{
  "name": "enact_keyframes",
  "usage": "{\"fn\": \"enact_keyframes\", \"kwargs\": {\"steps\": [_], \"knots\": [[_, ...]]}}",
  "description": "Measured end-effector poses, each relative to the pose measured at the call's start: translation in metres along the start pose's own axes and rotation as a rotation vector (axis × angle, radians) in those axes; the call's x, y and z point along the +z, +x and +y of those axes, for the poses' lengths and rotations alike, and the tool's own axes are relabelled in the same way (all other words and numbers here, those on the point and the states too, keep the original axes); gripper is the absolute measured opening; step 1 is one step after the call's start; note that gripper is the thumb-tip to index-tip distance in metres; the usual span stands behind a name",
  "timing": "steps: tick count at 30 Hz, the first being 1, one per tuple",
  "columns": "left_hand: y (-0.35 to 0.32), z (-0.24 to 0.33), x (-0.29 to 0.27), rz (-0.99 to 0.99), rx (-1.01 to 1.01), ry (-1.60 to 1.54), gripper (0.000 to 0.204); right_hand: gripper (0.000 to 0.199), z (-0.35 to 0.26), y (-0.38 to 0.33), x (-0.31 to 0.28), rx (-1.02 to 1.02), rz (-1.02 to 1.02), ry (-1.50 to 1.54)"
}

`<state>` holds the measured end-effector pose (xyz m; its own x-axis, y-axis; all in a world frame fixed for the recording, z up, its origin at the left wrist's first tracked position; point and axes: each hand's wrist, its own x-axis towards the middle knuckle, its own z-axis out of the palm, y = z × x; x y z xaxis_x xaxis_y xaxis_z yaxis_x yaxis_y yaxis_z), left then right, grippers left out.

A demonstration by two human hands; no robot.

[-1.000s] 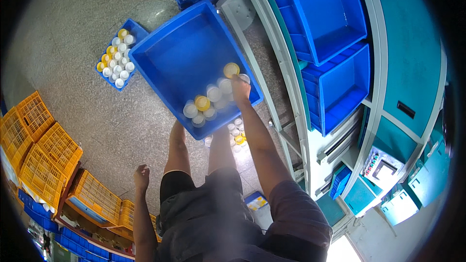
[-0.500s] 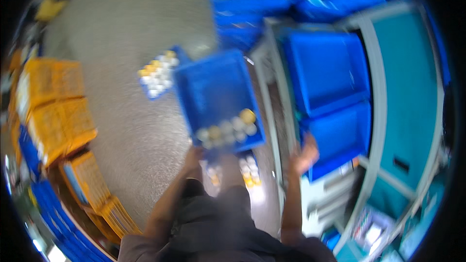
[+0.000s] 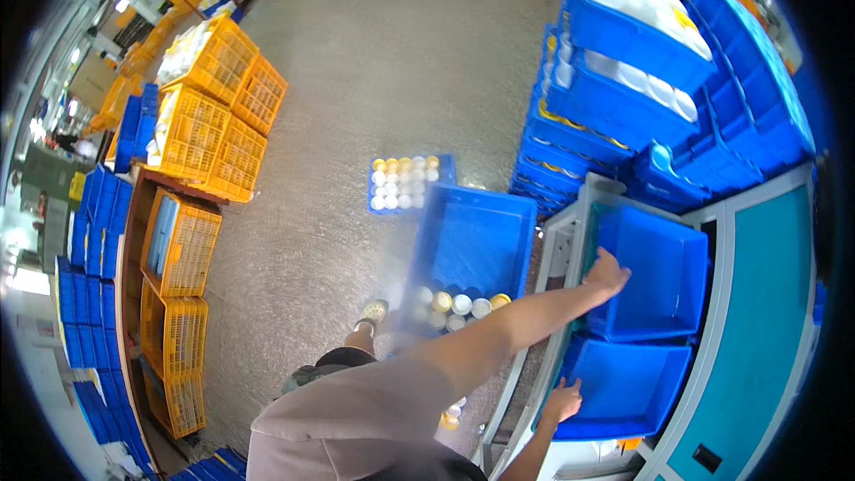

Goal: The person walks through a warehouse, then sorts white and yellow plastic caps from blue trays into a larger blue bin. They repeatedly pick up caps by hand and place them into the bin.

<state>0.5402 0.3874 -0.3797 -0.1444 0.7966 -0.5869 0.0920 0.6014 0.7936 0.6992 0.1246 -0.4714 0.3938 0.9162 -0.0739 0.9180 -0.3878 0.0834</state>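
Observation:
Two blue bins sit one behind the other on a bench at the right, both with bare bottoms. My left hand (image 3: 608, 273) stretches across to the far blue bin (image 3: 663, 258), its fingers curled over the left rim. At the left rim of the near blue bin (image 3: 628, 383), my right hand (image 3: 561, 401) has its fingertips hooked on the edge. Left of the bench is a blue tray (image 3: 476, 227); white and yellow round tubs (image 3: 461, 305) lie along its near end. My left forearm hides part of that tray, and what supports it is hidden.
A smaller blue tray of tubs (image 3: 401, 185) lies on the floor ahead. Stacked blue bins of tubs (image 3: 623, 44) rise at the far right. Orange crates (image 3: 209, 138) line the left side. A teal panel (image 3: 757, 276) borders the bench.
My left hand has left the tray of tubs and crossed to the far bin. My right hand remains by the near bin's rim. The view has turned, and the blur has lessened.

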Motion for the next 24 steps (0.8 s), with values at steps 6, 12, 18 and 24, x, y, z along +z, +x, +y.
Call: {"fn": "enact_keyframes", "kwargs": {"steps": [6, 12, 18, 24], "knots": [[-0.054, 0.005, -0.096, 0.081, -0.007, -0.04, 0.078, 0.054, 0.014, -0.005, -0.055, -0.061, -0.01, 0.089], [-0.125, -0.175, -0.348, -0.063, -0.102, -0.607, 0.017, 0.054, -0.047, -0.092, -0.122, -0.255, 0.026, 0.065], [-0.256, -0.431, -0.552, -0.498, -0.301, -1.399, 0.05, 0.05, -0.185, -0.225, -0.161, -0.687, 0.158, -0.178], [-0.442, -0.476, -0.713, -0.15, 0.16, -1.624, 0.039, 0.039, -0.416, -0.306, -0.27, -0.915, -0.228, 0.795]]}}
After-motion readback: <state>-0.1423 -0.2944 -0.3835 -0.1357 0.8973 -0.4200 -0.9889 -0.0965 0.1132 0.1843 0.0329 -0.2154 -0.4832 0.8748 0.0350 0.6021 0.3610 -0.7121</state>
